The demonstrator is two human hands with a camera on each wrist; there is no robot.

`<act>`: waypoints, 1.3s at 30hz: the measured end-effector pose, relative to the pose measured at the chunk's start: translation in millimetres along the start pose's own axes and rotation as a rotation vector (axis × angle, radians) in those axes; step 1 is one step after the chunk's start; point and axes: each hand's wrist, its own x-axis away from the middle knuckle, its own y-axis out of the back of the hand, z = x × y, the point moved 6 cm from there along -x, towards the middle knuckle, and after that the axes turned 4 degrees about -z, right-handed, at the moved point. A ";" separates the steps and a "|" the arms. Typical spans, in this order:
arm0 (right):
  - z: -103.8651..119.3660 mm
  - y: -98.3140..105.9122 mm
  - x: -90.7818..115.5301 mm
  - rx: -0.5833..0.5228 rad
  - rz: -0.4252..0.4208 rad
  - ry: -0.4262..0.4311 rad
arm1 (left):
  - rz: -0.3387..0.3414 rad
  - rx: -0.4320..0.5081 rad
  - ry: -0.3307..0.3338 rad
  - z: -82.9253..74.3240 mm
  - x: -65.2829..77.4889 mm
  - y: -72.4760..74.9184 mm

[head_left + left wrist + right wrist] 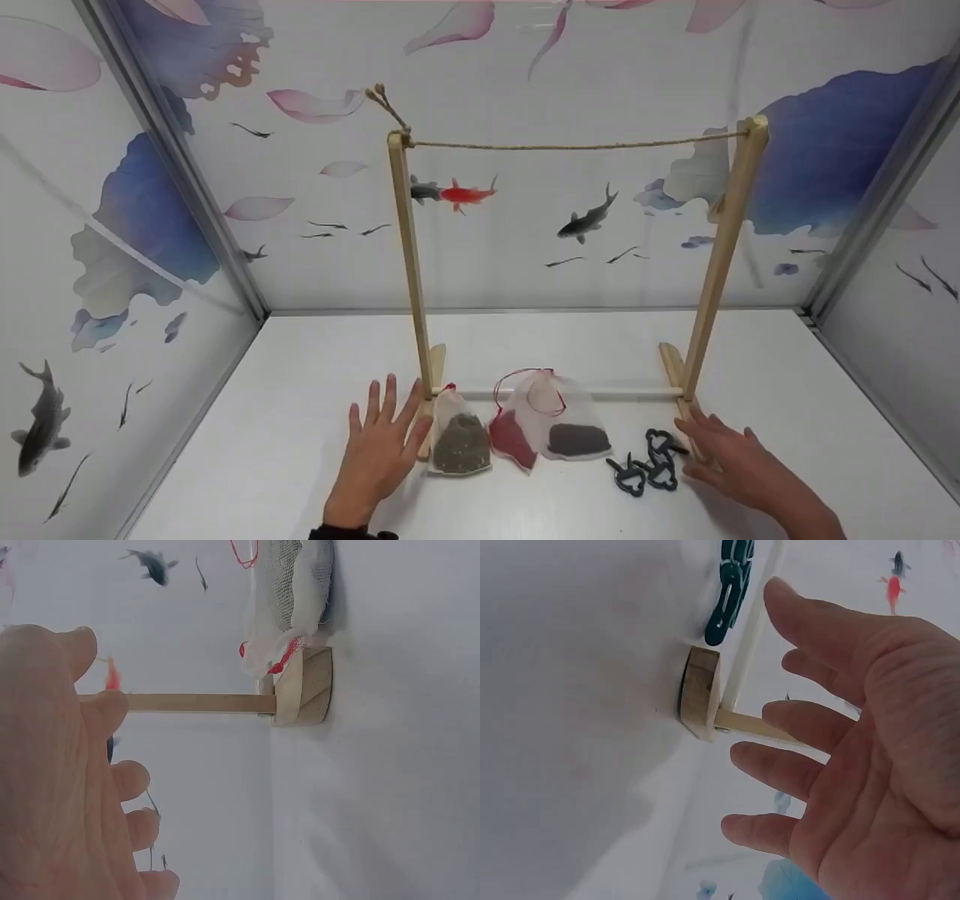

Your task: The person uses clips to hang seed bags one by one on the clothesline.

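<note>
My left hand point(379, 454) is spread beside the left foot of a wooden frame, its fingers straight and holding nothing. In the left wrist view, this foot point(306, 686) stands beyond the fingertips. My right hand point(750, 465) hovers at the right foot point(700, 694), fingers extended and apart, palm bare. Between the hands lie a mesh drawstring bag with greenish-brown filling point(461, 442), one with red filling point(514, 439) and one with dark filling point(577, 439). Near my right fingertips sit several dark green plastic clips point(628, 477).
The frame has a left post point(412, 262), a right post point(724, 262), a white lower bar point(637, 393) and a twine point(555, 147) strung across its top, with knotted ends at left. Printed panels point(525, 247) enclose the white table point(300, 375) at back and sides.
</note>
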 end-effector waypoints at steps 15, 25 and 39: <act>12.9 -16.0 -5.3 0.029 0.022 -0.109 | 0.066 0.066 -0.169 -57.2 6.5 -23.4; 12.2 -14.0 -8.0 0.044 -0.004 -0.151 | 0.152 0.077 -0.296 -102.9 16.4 -32.7; 17.0 -11.0 -19.3 0.027 0.024 -0.274 | 0.173 0.132 -0.379 -134.9 16.2 -41.6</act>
